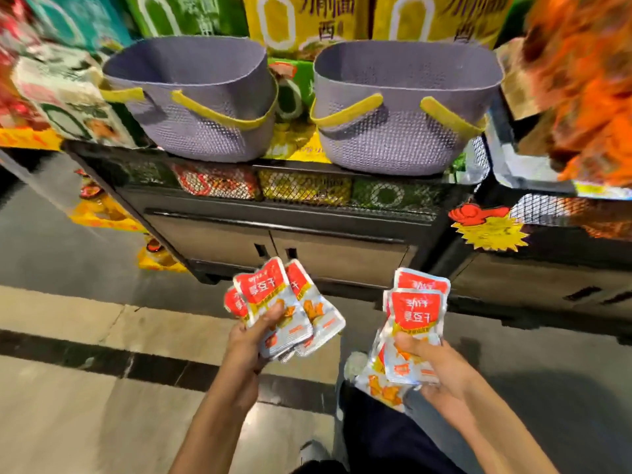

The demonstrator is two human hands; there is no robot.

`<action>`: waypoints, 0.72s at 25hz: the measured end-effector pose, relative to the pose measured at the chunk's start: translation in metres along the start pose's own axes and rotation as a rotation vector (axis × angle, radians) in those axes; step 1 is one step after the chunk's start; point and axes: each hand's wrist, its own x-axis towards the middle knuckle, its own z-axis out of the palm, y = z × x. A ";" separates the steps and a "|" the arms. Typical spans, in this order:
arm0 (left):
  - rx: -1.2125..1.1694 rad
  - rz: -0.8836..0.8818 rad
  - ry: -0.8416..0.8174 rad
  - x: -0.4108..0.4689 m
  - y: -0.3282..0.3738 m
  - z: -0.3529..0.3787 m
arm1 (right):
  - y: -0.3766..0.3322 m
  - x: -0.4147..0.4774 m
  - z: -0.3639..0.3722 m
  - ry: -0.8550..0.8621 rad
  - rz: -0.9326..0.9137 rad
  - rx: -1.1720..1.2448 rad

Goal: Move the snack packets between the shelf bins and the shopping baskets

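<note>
Shelf (290, 206): a big dark stand, far from the person, full of bright bags behind wire mesh.
Floor (68, 388): shiny tiles with a dark stripe, near the feet.
Left basket (191, 131): purple with yellow handles, on top of the shelf, far left. I cannot see anything inside.
Right basket (403, 138): looks the same, far right, a little apart from the left basket.
Left hand (249, 340): closed tight on the left packets (270, 302), a fan of red and silver snack packs, low and near.
Right hand (434, 367): closed tight on the right packets (413, 319), a stack of the same snacks, low and near.
How to do it well: I think each bunch should go up and over the basket on its own side. Lift above the rim first, then let go, so none slip to the floor.
</note>
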 end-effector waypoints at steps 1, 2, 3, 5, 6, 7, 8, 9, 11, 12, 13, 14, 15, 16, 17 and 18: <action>0.013 0.024 -0.033 0.016 0.015 0.014 | -0.020 0.010 0.006 0.000 -0.031 -0.001; 0.015 0.055 -0.058 0.028 0.032 0.031 | -0.041 0.016 0.012 0.002 -0.064 -0.017; 0.021 0.094 -0.096 0.044 0.052 0.052 | -0.068 0.024 0.017 0.002 -0.117 -0.014; 0.030 0.179 -0.168 0.074 0.099 0.094 | -0.130 0.034 0.024 -0.035 -0.262 -0.009; 0.021 0.235 -0.204 0.086 0.124 0.114 | -0.164 0.034 0.031 -0.085 -0.349 -0.022; 0.013 0.292 -0.242 0.099 0.149 0.134 | -0.198 0.034 0.036 -0.139 -0.436 -0.027; 0.007 0.339 -0.286 0.106 0.175 0.154 | -0.231 0.033 0.043 -0.196 -0.510 -0.027; 0.016 0.380 -0.321 0.114 0.197 0.171 | -0.261 0.035 0.049 -0.246 -0.573 -0.030; 0.057 0.412 -0.378 0.131 0.236 0.201 | -0.316 0.042 0.060 -0.308 -0.622 -0.081; 0.099 0.401 -0.401 0.139 0.252 0.216 | -0.340 0.047 0.065 -0.301 -0.615 -0.135; 0.159 0.389 -0.431 0.149 0.265 0.231 | -0.359 0.055 0.068 -0.287 -0.614 -0.196; 0.220 0.361 -0.458 0.159 0.275 0.244 | -0.375 0.064 0.071 -0.257 -0.593 -0.254; 0.287 0.327 -0.475 0.171 0.283 0.257 | -0.388 0.073 0.073 -0.216 -0.552 -0.294; 0.347 0.292 -0.488 0.181 0.288 0.266 | -0.397 0.083 0.075 -0.175 -0.500 -0.319; 0.409 0.278 -0.503 0.196 0.291 0.274 | -0.404 0.096 0.074 -0.137 -0.446 -0.348; 0.473 0.257 -0.521 0.207 0.292 0.280 | -0.408 0.108 0.075 -0.102 -0.383 -0.386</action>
